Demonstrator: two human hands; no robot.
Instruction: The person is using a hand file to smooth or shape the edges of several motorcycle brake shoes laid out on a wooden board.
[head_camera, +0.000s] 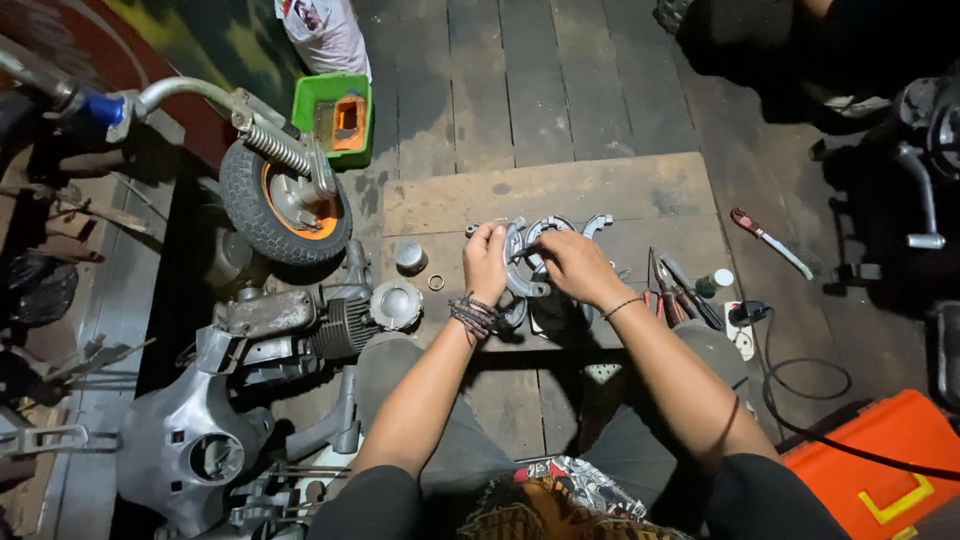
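Both hands (530, 262) grip brake shoes (530, 250) mid-board (640, 190).

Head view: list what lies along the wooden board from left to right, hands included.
Small metal cylinder → small ring → left hand → curved metal brake shoe held in both hands → right hand → pliers and screwdrivers → small white-capped bottle.

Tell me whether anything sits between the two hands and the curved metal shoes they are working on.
Nothing visible does. The left hand and the right hand are both already on the curved metal shoes, gripping them from either side above the wooden board. The pliers lie off to the right, clear of the hands.
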